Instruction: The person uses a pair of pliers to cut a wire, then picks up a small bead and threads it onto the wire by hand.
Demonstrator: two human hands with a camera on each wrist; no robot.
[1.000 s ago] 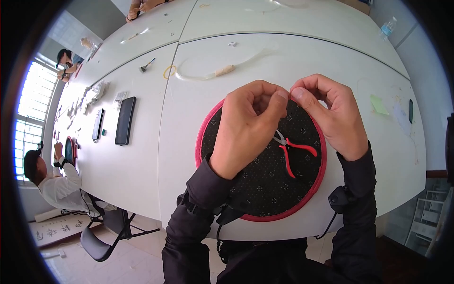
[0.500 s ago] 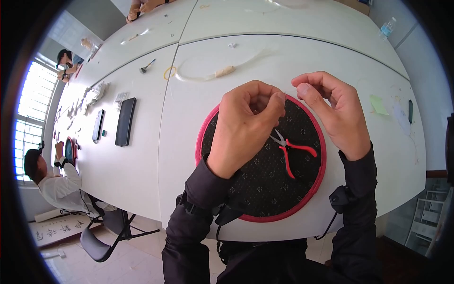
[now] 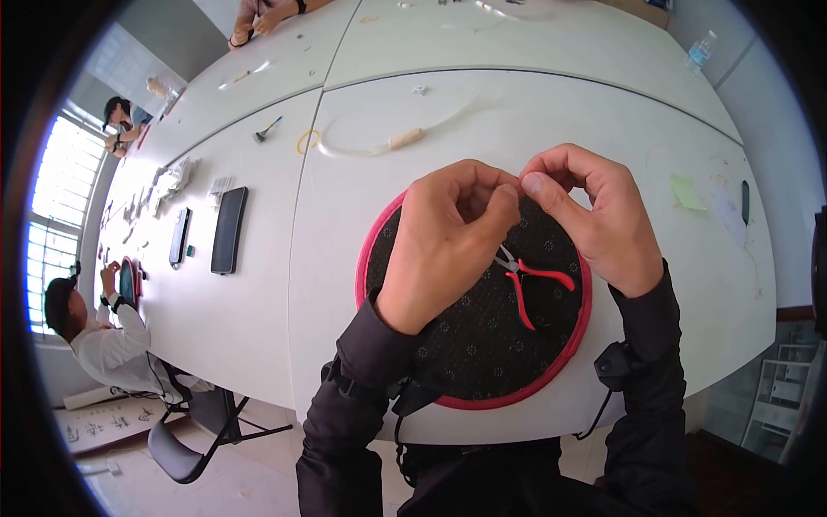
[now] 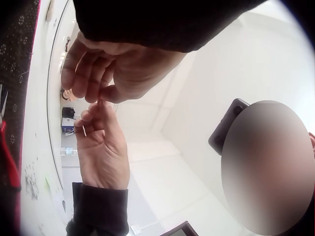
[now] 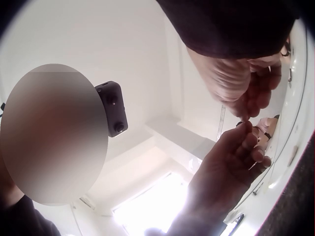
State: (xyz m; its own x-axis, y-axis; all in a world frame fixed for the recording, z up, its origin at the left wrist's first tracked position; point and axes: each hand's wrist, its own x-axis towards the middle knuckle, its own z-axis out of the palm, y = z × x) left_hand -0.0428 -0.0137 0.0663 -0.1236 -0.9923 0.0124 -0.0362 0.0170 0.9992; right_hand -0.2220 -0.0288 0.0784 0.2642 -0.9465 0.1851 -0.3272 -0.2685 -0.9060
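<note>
Black fabric patterned with small pale motifs covers a round mat (image 3: 482, 362) edged in red, lying on a white surface (image 3: 332, 258) before a dark-sleeved person whose hands meet over its far rim; the left hand (image 3: 452, 246) and right hand (image 3: 599, 224) are together at the fingertips, thumb against forefinger on each, pinching a tiny item too small to make out, with the other fingers curled inward; red-handled pliers (image 3: 514, 267) rest on the mat below the fingers, handles spread, nose pointing toward the left hand; beyond the mat lies a translucent strand (image 3: 353, 152) with a tan wrap (image 3: 406, 139), a yellow ring (image 3: 303, 142) at its left end; farther left are a large dark phone (image 3: 228, 231) and a smaller dark device (image 3: 179, 237); right of the mat, a pale green note (image 3: 687, 192) lies near a slim dark green object (image 3: 745, 202), while a clear bottle (image 3: 701, 52) stands near the far right corner; at left, a second person (image 3: 112, 332) in white sits at the same surface, a folding chair (image 3: 177, 448) nearby
</note>
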